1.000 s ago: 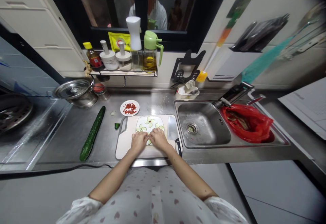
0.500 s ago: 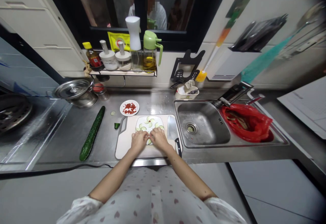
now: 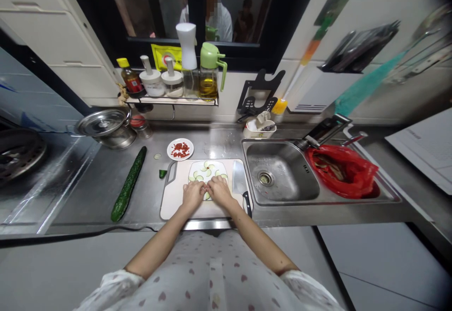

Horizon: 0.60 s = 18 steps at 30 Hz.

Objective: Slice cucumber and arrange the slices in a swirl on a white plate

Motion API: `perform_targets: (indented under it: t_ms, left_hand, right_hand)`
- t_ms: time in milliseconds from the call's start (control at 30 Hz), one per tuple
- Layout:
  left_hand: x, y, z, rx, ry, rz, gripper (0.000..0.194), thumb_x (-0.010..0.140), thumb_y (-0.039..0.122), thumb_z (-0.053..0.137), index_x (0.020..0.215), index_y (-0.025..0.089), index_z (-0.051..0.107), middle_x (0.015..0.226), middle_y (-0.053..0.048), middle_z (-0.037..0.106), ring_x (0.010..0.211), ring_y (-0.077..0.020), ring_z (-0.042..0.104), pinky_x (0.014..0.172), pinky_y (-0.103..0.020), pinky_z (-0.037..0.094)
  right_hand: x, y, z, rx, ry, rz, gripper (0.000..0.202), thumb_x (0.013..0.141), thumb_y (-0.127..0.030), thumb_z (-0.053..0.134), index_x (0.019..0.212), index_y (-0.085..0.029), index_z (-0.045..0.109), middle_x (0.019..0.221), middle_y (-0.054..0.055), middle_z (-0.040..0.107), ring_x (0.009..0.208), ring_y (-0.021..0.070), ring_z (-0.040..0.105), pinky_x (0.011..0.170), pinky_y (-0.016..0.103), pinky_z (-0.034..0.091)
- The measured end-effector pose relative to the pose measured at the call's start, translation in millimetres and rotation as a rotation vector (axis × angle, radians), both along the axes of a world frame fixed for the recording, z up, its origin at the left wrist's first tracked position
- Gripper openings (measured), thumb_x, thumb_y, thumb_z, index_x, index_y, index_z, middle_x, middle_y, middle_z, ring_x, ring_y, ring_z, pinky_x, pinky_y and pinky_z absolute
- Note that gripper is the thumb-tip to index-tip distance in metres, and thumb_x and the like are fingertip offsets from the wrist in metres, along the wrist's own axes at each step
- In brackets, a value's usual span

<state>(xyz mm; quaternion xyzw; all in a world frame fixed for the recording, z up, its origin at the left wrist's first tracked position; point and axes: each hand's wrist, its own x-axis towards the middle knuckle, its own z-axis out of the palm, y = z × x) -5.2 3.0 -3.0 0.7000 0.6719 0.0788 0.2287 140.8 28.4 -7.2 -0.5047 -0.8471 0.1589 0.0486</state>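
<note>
A white squarish plate (image 3: 196, 166) lies on the cutting board (image 3: 173, 205), with thin cucumber slices (image 3: 199, 178) set in curved patterns on it. Over the plate's near part, my left hand (image 3: 192, 195) and my right hand (image 3: 220, 192) meet with fingers bent and tips pinched together. Whatever lies between the fingertips is too small to make out. To the right of the plate, a kitchen knife (image 3: 239, 175) rests on the board with its black handle toward me. Behind the board, a small white dish (image 3: 170, 152) holds chopped red bits (image 3: 181, 149).
Left of the board lie a whole cucumber (image 3: 129, 184), a cucumber end (image 3: 162, 174) and one slice (image 3: 157, 156). The sink (image 3: 282, 172) is at the right, with a red plastic bag (image 3: 356, 172) beside it. A lidded pot (image 3: 115, 134) and a seasoning rack (image 3: 173, 100) stand behind.
My fingertips have shifted very slightly over the plate, still held close together. The view has moved a little; the things on the counter lie as before.
</note>
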Motion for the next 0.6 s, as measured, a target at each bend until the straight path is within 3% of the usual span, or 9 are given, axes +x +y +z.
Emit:
perform_targets:
  t_ms: [267,467,600]
  left_hand:
    - [-1,0,0.5,-0.015,-0.021,0.015,0.018,0.089,0.031,0.05,0.096,0.025,0.065,0.099,-0.005,0.067,0.103,-0.0224,0.055,0.085,-0.035,0.032]
    - [-4,2,5.1,0.019,-0.091,0.041,0.018,0.087,0.028,0.05,0.095,0.026,0.066,0.096,-0.004,0.068,0.1,-0.0221,0.056,0.085,-0.036,0.033]
    - [-16,15,11.8,0.05,-0.106,0.116,0.019,0.086,0.03,0.05,0.096,0.026,0.066,0.098,-0.003,0.069,0.099,-0.0222,0.057,0.085,-0.035,0.034]
  right_hand:
    - [2,-2,0.8,0.0,0.057,-0.036,0.016,0.091,-0.024,0.05,0.09,-0.019,0.064,0.097,0.008,0.057,0.097,0.0224,0.042,0.083,0.034,0.03]
    - [5,-6,13.8,0.028,0.148,-0.103,0.017,0.092,-0.028,0.05,0.088,-0.019,0.064,0.095,0.007,0.057,0.097,0.0217,0.042,0.084,0.033,0.03]
    - [11,-11,22.8,0.056,0.237,-0.146,0.016,0.091,-0.027,0.05,0.088,-0.02,0.064,0.094,0.006,0.058,0.098,0.0213,0.044,0.084,0.032,0.032]
